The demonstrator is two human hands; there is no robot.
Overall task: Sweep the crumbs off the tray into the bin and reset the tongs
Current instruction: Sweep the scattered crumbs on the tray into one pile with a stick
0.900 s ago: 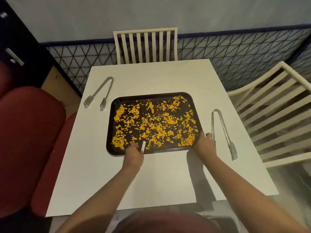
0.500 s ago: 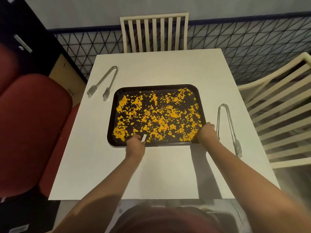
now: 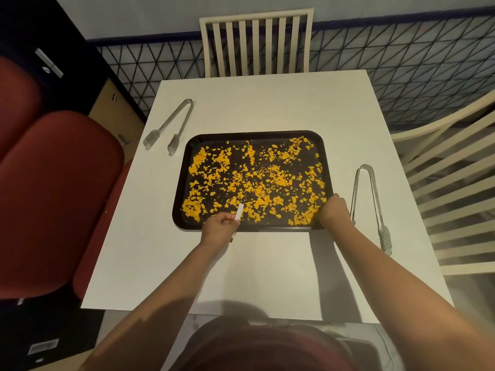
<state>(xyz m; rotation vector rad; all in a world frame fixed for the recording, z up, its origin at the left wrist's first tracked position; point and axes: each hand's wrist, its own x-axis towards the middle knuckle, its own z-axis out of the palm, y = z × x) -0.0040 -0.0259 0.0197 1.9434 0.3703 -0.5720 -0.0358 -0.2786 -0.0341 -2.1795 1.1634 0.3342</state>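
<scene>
A dark rectangular tray [image 3: 187, 156] lies in the middle of the white table [image 3: 267, 103], covered with many orange crumbs [image 3: 254, 183]. My left hand [image 3: 218, 227] is at the tray's near edge and grips a small white scraper [image 3: 239, 211] whose tip points over the crumbs. My right hand [image 3: 333, 211] holds the tray's near right corner. One pair of metal tongs [image 3: 171, 127] lies left of the tray at the far left. A second pair of tongs [image 3: 371, 207] lies right of the tray, just beside my right hand. No bin is in view.
A white slatted chair [image 3: 255, 41] stands at the table's far side and another white chair [image 3: 450, 183] at the right. A red padded seat [image 3: 53, 196] is close on the left. Dark cabinets [image 3: 40, 49] fill the far left corner.
The view has shifted a little. My hands stay at the tray's near edge, the left with the scraper and the right on the corner. The tongs have not moved.
</scene>
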